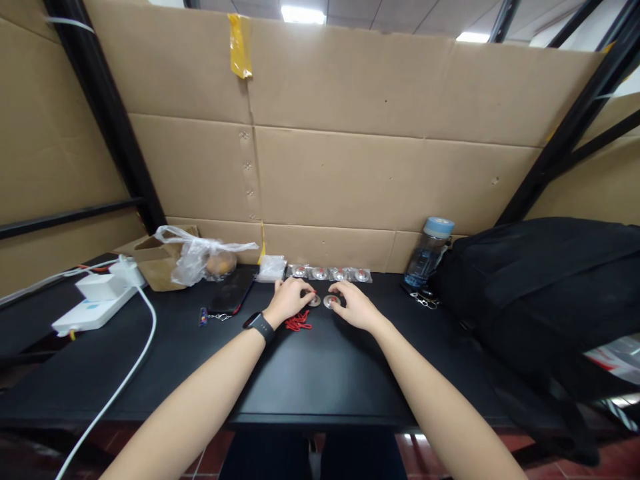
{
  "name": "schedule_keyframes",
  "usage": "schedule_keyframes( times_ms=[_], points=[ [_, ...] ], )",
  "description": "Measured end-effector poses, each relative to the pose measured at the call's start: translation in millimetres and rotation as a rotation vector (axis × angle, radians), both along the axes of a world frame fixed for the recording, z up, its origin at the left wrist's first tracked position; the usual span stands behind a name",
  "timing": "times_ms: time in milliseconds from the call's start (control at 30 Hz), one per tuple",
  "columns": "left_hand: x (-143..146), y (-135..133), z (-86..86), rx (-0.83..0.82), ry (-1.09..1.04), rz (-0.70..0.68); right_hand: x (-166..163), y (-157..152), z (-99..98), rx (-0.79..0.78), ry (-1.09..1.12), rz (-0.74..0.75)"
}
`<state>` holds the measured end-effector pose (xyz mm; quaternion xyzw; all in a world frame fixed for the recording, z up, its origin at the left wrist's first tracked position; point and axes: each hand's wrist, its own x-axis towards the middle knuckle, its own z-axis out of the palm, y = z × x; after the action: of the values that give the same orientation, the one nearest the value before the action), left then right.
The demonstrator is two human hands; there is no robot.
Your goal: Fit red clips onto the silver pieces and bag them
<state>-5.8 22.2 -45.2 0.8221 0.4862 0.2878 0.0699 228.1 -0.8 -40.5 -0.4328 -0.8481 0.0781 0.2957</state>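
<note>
Two small metal discs with red centres, like finger cymbals, lie side by side on the black table. The left disc (315,301) is at the fingertips of my left hand (290,299), whose fingers are bent and closed at it; the hand partly covers it. Around the right disc (329,303) curl the thumb and fingers of my right hand (354,305), with the thumb over its edge. A tangle of red cord (299,322) lies just below my left hand. Behind both hands, a row of several similar discs (340,274) sits in clear wrappers.
Clear plastic bags (272,268) are stacked at the back, near a black phone (233,291) with a charm. Further left are a plastic bag of fruit (219,265), a paper bag (163,263) and a power strip (95,310). A bottle (427,253) and black backpack (535,293) stand right.
</note>
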Motion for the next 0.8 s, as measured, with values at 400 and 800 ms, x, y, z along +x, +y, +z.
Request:
schedule_keyframes(
  times_ms=[400, 800],
  points=[
    [-102.7, 27.8, 18.8, 0.129, 0.246, 0.385, 5.1, 7.7, -5.2, -0.044, -0.023, 0.010],
    [-100.5, 30.0, 15.5, 0.171, 0.234, 0.376, 5.2, 8.2, -5.8, -0.070, -0.010, 0.006]
  ],
)
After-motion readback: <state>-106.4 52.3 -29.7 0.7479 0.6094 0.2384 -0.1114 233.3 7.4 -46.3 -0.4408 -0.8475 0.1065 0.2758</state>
